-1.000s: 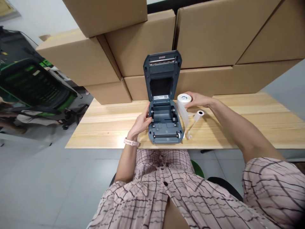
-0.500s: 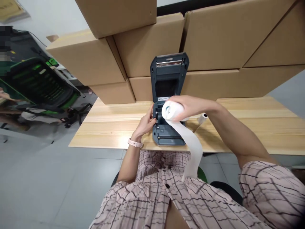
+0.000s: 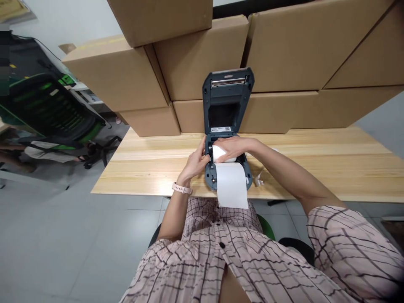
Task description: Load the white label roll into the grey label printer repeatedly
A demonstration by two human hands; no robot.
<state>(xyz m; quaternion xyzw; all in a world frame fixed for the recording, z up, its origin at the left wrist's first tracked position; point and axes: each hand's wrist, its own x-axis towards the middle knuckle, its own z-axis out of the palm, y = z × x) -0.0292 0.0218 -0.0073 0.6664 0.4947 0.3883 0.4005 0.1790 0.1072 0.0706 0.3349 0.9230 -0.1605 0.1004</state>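
A dark grey label printer point(image 3: 227, 105) stands on the wooden table with its lid raised. Inside its bay lies a white paper roll point(image 3: 218, 155). My right hand point(image 3: 232, 147) is closed over the top of the roll, fingers pointing left. From the roll, a loose strip of white paper point(image 3: 232, 185) runs over the printer's front and hangs past the table edge. My left hand point(image 3: 196, 160) grips the left side wall of the printer, its fingertips at the bay's edge.
Cardboard boxes point(image 3: 202, 59) are stacked along the back of the wooden table point(image 3: 139, 168). A small crumpled white scrap point(image 3: 259, 181) lies right of the printer. A black and green office chair point(image 3: 53, 109) stands at the left, with part of a person behind it.
My right hand has lowered the paper roll into the printer's bay. The paper strip, which curled down at the right, now lies straight over the front. My left hand stays at the printer's side.
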